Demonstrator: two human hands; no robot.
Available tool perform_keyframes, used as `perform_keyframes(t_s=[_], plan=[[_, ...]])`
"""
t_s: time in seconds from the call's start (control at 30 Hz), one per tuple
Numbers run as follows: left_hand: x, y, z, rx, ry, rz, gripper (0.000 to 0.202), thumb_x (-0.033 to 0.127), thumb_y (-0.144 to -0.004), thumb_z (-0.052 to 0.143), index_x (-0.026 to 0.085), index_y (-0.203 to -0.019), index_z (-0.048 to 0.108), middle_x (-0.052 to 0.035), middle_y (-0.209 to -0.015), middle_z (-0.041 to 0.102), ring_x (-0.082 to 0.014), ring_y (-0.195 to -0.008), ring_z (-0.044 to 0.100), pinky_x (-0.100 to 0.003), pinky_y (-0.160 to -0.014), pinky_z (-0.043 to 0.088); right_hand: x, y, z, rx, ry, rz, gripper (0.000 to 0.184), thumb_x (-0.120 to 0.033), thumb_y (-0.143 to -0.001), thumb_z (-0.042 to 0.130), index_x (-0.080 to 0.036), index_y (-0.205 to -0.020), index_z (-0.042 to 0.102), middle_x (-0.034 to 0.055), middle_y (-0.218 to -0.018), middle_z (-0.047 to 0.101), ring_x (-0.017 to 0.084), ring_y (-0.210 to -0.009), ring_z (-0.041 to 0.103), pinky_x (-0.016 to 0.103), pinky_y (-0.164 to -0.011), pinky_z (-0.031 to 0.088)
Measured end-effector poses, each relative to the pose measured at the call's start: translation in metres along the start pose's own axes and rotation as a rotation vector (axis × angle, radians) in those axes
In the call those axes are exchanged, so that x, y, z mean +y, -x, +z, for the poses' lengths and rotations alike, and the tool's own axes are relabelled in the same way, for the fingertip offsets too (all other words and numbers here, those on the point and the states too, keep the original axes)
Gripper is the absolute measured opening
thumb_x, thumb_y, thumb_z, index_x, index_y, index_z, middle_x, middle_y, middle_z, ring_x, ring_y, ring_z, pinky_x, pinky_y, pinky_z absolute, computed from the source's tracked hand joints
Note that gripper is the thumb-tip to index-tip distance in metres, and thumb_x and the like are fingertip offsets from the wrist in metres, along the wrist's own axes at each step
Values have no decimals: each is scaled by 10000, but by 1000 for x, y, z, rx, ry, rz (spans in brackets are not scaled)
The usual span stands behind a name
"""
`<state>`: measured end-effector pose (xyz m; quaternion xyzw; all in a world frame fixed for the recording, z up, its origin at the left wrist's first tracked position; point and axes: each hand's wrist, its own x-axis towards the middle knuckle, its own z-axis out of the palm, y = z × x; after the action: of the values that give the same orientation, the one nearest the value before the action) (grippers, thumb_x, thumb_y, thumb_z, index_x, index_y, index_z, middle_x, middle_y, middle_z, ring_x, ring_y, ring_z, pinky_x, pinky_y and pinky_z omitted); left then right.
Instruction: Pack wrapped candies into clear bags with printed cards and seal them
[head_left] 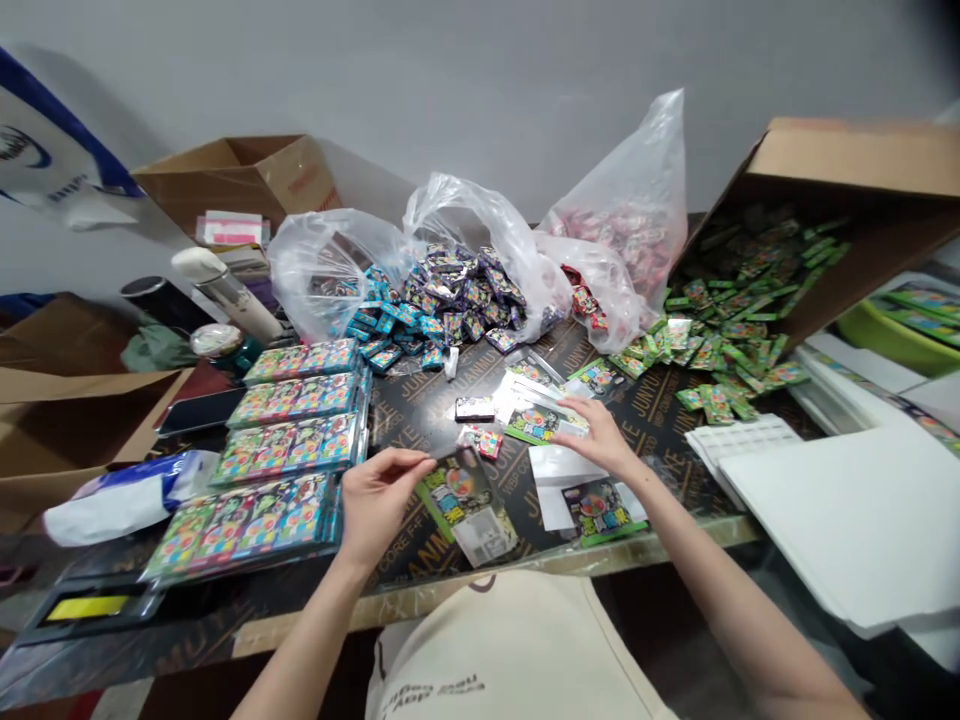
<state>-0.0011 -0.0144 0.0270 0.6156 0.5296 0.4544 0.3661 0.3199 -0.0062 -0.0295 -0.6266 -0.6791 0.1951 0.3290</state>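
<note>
My left hand (381,500) is closed in a pinch at the upper left corner of a flat black-and-green printed pouch (466,500), which lies tilted near the table's front edge. My right hand (600,435) has thumb and fingers around the right end of another green printed pouch (534,422), with white card beside it. Between the hands are a small dark-wrapped packet (474,408) and a small red-and-green packet (481,441). Below my right hand, a further printed pouch (604,512) partly covers white card (551,485).
Stacked colourful packs (292,430) stand at left, near a phone (199,412) and bottles (229,295). Behind are blue packets (397,325), purple packets (472,285) and a bag of red packets (619,235). Green packets (720,335) spill from a carton (862,165); white sheets (847,510) lie right.
</note>
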Motion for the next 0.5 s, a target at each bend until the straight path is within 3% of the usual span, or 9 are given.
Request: perform_keyframes(t_s=[0.07, 0.13, 0.23, 0.3, 0.37, 0.5], plan=[[-4, 2, -10, 142, -11, -61, 129, 256, -635, 705, 153, -709, 677, -19, -688, 680, -153, -643, 623, -258, -646, 511, 30, 2, -5, -166, 134, 87, 573, -455, -522, 751, -240, -1037, 617, 94, -1068, 591, 306, -1046, 479, 470, -898, 319], [-4, 2, -17, 254, -37, -82, 162, 269, -614, 718, 153, -722, 684, -19, -689, 683, -156, -641, 625, -270, -661, 513, 50, 8, -5, -246, 152, 153, 504, -411, -441, 782, -227, -892, 653, 81, -960, 609, 310, -988, 487, 445, -848, 331], [0, -5, -24, 424, -94, -31, 213, 298, -614, 719, 154, -767, 684, -18, -711, 679, -154, -648, 623, -280, -686, 512, 61, 11, 0, -198, 75, 186, 248, -374, -552, 704, -175, -669, 613, 46, -770, 609, 237, -827, 533, 344, -755, 374], [1, -11, -28, 503, -135, 6, 254, 333, -642, 695, 152, -818, 675, -24, -740, 675, -154, -653, 622, -284, -685, 511, 60, 7, 1, -150, 25, 187, 215, -373, -674, 592, -159, -659, 581, 27, -690, 595, 185, -712, 541, 288, -675, 393], [-4, -12, -31, 487, -240, -9, 295, 367, -676, 656, 152, -878, 661, -33, -746, 672, -169, -658, 624, -306, -689, 508, 54, 2, -2, -80, -19, 188, 231, -366, -742, 506, -145, -732, 572, 24, -690, 592, 163, -669, 541, 263, -628, 401], [-18, 0, -32, 188, -644, -37, 318, 391, -700, 622, 178, -934, 653, -93, -877, 675, -271, -805, 619, -430, -784, 456, 28, 4, -15, 152, -201, 147, 191, -309, -755, 509, -144, -811, 587, 39, -765, 625, 174, -724, 573, 284, -673, 435]])
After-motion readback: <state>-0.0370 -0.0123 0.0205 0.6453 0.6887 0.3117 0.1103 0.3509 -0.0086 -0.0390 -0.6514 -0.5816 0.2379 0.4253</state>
